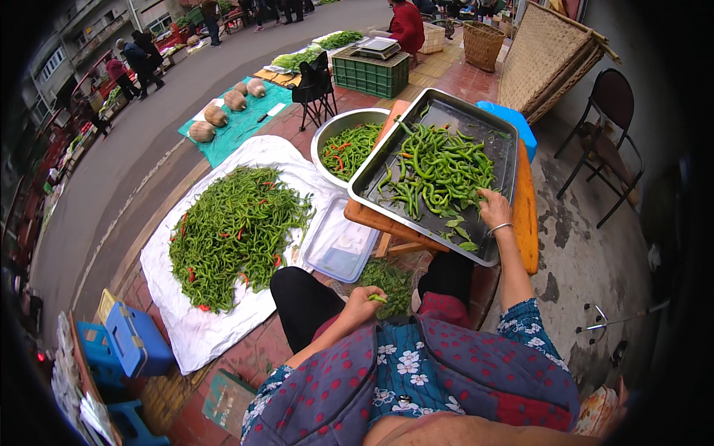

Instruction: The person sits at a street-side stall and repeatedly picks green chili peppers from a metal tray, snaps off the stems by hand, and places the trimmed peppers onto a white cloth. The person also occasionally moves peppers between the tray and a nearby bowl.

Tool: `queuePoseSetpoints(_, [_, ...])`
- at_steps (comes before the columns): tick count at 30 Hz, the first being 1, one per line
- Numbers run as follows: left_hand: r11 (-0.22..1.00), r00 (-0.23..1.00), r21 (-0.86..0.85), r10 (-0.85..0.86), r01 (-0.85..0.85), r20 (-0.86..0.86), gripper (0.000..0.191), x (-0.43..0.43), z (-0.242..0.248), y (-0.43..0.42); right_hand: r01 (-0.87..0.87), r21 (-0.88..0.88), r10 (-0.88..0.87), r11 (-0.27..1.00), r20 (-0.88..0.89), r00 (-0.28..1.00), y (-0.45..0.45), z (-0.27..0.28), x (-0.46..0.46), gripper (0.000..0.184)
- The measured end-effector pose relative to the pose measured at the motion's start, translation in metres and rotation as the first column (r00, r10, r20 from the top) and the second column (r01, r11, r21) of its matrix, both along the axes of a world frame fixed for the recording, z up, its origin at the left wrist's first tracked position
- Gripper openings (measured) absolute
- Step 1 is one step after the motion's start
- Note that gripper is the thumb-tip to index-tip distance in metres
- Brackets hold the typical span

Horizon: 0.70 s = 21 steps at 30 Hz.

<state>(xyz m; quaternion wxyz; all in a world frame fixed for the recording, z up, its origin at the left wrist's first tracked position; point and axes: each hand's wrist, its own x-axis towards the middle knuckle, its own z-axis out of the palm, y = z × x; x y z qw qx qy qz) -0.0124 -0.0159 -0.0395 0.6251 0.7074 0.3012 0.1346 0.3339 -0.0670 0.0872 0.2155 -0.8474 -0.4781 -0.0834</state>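
Observation:
My left hand [361, 305], low over my lap, pinches a green chili pepper [377, 299]. My right hand [495, 209], with a bangle at the wrist, reaches over the right side of a metal tray [385, 209]. Its fingertips touch the edge of a heap of green chili peppers [446, 164]; whether they grip one is hidden. Loose leaves [458, 228] lie in the tray near that hand. The tray rests tilted on a wooden stool [528, 223]. Beyond the tray's left edge, a metal basin [319, 150] holds green peppers with a few red ones.
A big pile of peppers [234, 240] covers a white sheet [187, 340] at left. A clear plastic lid [346, 245] lies beside it. Stems and leaves [390, 287] litter the ground between my feet. A folding chair [605, 134] stands at right, and a blue cooler box [136, 340] at lower left.

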Motion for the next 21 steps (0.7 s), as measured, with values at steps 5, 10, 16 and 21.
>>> queuePoseSetpoints(5, [0.999,0.997,0.005,-0.033,0.033,0.064,0.015,0.003,-0.003,-0.001,0.150,-0.040,-0.146,0.988,0.096,0.985,-0.001,0.012,-0.005,0.049])
queuePoseSetpoints(10, [0.932,0.979,-0.358,0.118,-0.052,0.165,0.013,0.001,0.013,-0.004,-0.040,0.356,0.144,0.934,-0.271,0.952,-0.018,0.027,-0.053,0.045])
queuePoseSetpoints(16, [0.807,0.926,-0.590,0.247,-0.033,0.285,0.024,0.009,0.042,-0.005,-0.371,0.258,0.419,0.892,-0.778,0.468,-0.030,-0.024,-0.175,0.013])
queuePoseSetpoints(21, [0.812,0.917,-0.580,0.275,-0.061,0.289,0.022,0.006,0.038,-0.005,-0.450,0.205,0.298,0.869,-0.943,0.146,-0.030,-0.056,-0.199,0.012])
